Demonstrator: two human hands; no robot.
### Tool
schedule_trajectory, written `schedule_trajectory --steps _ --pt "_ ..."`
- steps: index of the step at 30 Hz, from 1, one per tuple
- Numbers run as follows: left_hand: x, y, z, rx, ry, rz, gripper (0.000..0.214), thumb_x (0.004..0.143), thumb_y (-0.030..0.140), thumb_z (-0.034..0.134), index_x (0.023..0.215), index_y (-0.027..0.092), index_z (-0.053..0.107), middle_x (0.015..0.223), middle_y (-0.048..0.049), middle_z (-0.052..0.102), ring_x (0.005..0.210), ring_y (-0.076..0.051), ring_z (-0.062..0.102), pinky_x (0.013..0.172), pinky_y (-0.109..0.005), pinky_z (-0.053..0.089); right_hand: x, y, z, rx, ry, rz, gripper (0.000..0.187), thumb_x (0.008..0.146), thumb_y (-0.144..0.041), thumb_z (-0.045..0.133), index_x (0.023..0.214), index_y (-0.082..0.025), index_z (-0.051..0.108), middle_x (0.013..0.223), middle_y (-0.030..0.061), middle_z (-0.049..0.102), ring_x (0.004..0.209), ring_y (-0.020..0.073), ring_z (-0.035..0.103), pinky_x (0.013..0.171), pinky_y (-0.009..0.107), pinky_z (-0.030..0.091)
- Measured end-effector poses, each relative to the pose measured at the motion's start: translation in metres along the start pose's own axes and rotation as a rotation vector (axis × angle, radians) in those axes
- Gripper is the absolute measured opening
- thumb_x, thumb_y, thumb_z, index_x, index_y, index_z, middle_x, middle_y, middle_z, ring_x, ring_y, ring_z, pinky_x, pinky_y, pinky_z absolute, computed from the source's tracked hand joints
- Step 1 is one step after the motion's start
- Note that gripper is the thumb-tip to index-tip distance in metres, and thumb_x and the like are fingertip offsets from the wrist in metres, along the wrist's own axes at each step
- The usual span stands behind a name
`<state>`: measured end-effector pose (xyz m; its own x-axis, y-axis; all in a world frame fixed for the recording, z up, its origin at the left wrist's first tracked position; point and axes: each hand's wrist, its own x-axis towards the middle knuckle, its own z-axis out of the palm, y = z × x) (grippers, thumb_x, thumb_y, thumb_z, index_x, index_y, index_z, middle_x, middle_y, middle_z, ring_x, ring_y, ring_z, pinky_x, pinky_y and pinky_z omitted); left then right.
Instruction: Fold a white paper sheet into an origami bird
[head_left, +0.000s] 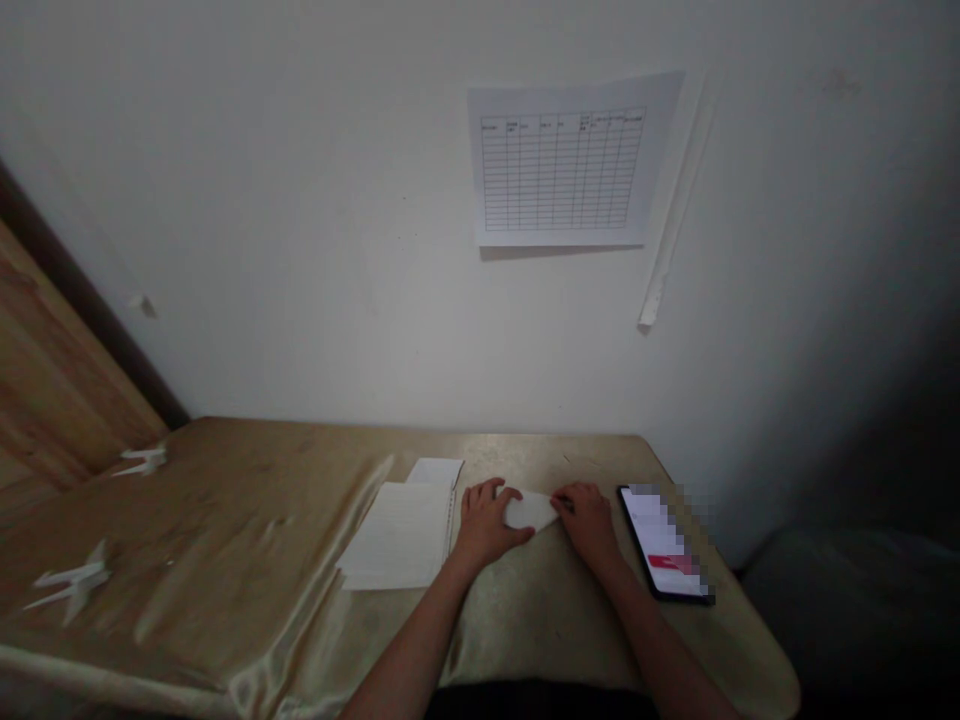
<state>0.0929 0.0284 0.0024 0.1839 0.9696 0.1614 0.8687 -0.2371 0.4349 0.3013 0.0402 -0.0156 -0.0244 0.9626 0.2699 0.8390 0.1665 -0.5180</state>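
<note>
A small piece of folded white paper (pixel 531 512) lies on the cloth-covered table, tapering to a point on its right. My left hand (pixel 487 522) steadies its left part, with thumb and index finger curved apart at its edges. At the pointed right end, my right hand (pixel 589 517) pinches the paper between closed fingers. The fingertips partly cover that corner. Just left of my left hand lies a stack of white lined sheets (pixel 397 535), with another white sheet (pixel 436 470) sticking out behind it.
A phone (pixel 664 550) with a lit screen lies right of my right hand. Two folded white paper figures (pixel 73 580) (pixel 144 460) rest on the table's left side. A printed table sheet (pixel 562 170) hangs on the wall. Wooden boards (pixel 60 350) stand at far left.
</note>
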Motion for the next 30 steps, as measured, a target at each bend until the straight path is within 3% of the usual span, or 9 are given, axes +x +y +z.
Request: schedule_trajectory --steps 13,30 --pt "0.0 0.0 0.0 0.002 0.002 -0.009 0.062 0.061 0.05 0.083 0.117 0.033 0.065 0.143 -0.0068 0.047 0.133 -0.035 0.039 0.116 -0.049 0.022 -0.002 -0.013 0.001 -0.108 0.034 0.04 0.013 0.088 -0.03 0.058 0.089 -0.026 0.071 0.105 0.0079 0.07 0.112 0.0299 0.05 0.095 0.046 0.032" --pt "-0.001 0.006 0.0 0.039 0.051 -0.011 0.051 0.07 0.058 0.076 0.112 0.031 0.066 0.138 -0.0057 0.05 0.132 -0.031 0.041 0.114 -0.046 0.023 -0.007 -0.024 -0.005 -0.18 0.046 0.048 0.013 0.091 -0.027 0.058 0.091 -0.026 0.071 0.105 0.005 0.07 0.111 0.0252 0.051 0.094 0.041 0.028"
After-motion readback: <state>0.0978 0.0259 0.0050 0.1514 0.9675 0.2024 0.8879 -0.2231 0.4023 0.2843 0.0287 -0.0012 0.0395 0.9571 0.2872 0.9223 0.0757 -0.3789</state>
